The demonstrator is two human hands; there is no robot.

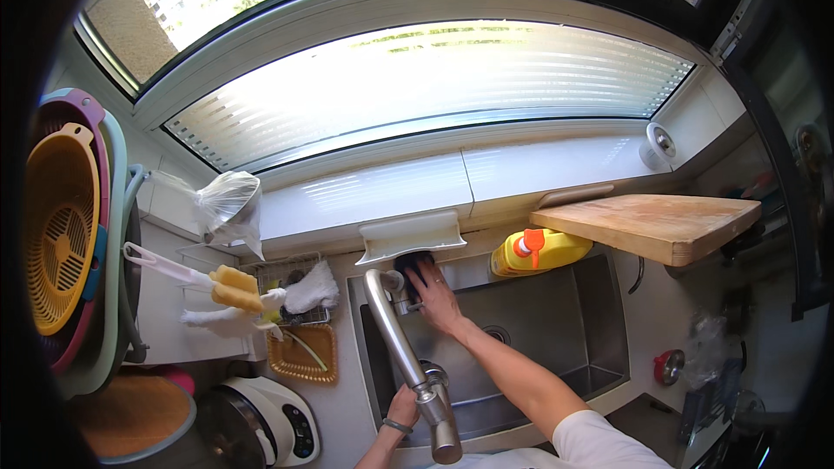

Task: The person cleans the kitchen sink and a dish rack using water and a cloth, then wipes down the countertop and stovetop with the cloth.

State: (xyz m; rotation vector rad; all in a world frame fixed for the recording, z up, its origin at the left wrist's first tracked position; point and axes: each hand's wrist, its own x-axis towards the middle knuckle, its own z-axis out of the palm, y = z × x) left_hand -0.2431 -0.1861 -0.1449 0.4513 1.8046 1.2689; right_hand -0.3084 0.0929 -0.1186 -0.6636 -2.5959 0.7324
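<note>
My right hand (438, 296) reaches across the stainless steel sink (541, 319) and presses a dark cloth (414, 266) against the rim behind the faucet (397, 332), its fingers spread over the cloth. My left hand (402, 407) is low at the sink's left side, beside the faucet head, with a bracelet on the wrist; its fingers are partly hidden by the faucet, so what it touches cannot be told. Right of the cloth, a yellow detergent bottle (554, 251) with an orange pump stands on the sink's back edge.
A wooden cutting board (658, 221) juts out at the right. At left are a wire basket (319, 316) with cloths, a sponge brush (228, 286), a golden tray (280, 365), a white appliance (287, 413) and hanging colanders (62, 228). A window sill (384, 185) runs behind.
</note>
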